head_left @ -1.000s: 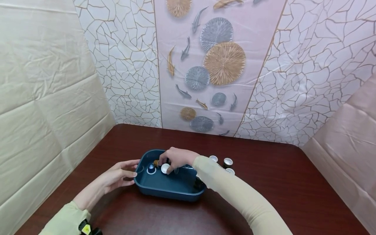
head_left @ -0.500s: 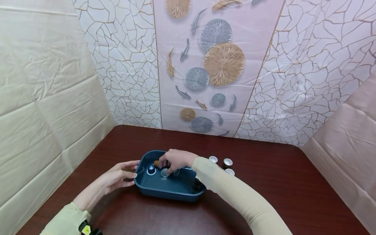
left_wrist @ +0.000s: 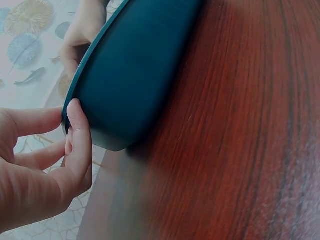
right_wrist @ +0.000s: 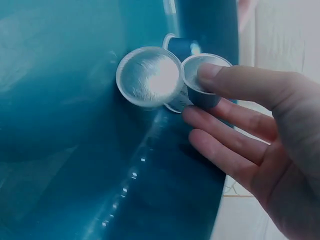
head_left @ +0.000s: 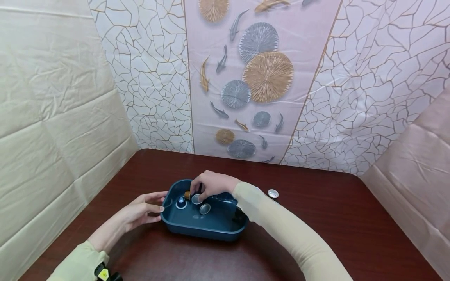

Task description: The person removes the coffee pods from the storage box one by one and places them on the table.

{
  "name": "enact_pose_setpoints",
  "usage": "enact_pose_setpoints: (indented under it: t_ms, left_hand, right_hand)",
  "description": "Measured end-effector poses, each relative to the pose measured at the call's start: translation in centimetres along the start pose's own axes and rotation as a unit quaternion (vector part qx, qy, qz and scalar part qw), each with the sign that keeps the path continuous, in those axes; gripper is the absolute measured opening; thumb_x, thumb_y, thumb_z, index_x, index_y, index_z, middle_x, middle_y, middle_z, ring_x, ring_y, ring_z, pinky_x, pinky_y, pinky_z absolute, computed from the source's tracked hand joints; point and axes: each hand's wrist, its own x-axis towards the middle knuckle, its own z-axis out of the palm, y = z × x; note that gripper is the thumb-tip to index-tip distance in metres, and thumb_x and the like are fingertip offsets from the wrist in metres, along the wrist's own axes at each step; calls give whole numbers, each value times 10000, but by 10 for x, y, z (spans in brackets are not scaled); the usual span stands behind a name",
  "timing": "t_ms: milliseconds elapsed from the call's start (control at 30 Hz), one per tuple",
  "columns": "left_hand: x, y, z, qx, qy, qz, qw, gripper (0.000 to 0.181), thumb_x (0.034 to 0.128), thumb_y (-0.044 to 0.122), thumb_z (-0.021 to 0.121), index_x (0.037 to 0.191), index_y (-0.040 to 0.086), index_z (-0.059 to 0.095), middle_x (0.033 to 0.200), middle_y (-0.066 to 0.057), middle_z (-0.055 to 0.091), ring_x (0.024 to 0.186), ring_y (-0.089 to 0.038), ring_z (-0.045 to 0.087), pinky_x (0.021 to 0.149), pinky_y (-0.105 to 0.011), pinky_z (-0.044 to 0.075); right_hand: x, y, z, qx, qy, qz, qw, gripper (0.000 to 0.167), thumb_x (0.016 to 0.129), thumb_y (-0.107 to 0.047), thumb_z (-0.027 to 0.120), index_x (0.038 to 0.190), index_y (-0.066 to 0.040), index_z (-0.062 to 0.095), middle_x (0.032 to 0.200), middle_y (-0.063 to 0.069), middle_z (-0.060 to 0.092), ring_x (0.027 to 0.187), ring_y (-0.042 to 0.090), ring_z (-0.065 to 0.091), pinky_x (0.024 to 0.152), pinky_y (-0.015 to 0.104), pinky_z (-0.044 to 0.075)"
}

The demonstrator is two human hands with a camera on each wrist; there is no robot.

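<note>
A dark blue-green plastic tub point(head_left: 200, 226) stands on the table. My left hand point(head_left: 144, 208) holds the tub's left end at the rim; in the left wrist view its fingers point(left_wrist: 80, 135) touch the wall. Inside the tub, my right hand point(head_left: 215, 183) pinches a dark coffee capsule point(right_wrist: 204, 100) with a silver foil lid, thumb on the lid. Another foil-lidded capsule point(head_left: 205, 209) lies right beside it, lid showing. A blue capsule point(head_left: 181, 202) sits lid-down near the left end. Partly behind my right fingers is a brown capsule point(head_left: 187, 194).
Behind my right forearm point(head_left: 281, 218), a foil-lidded capsule point(head_left: 272, 193) stands on the dark red wooden table point(head_left: 334, 218). At the tub's right end a dark shape point(head_left: 240, 216) shows, too dim to identify. Patterned cloth point(head_left: 246, 97) hangs behind the table.
My right hand has risen slightly with the pinched capsule. The neighbouring capsule has shifted left and toward me. My forearm now covers capsules seen earlier beyond the tub. The left hand has stayed put.
</note>
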Motion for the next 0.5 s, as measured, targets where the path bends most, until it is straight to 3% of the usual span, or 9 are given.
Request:
enact_pose_setpoints:
  t_ms: [267,500]
  left_hand:
    - [1,0,0,21,35,10,10000,662,941,63,565,1541,20,287,1431,-212,406,994,-170,623,800,-283,587]
    - [0,-1,-1,-6,-13,27,10000,663,945,70,564,1543,20,281,1402,-186,434,985,-165,625,794,-276,588]
  right_hand:
    - [-11,-1,-18,217,255,-268,9991,255,892,-169,729,1147,-180,732,1150,17,717,878,86,712,779,172,559]
    - [-21,1,-25,241,491,-49,9985,341,863,-154,761,1196,-194,702,1192,-8,692,950,70,680,817,180,558]
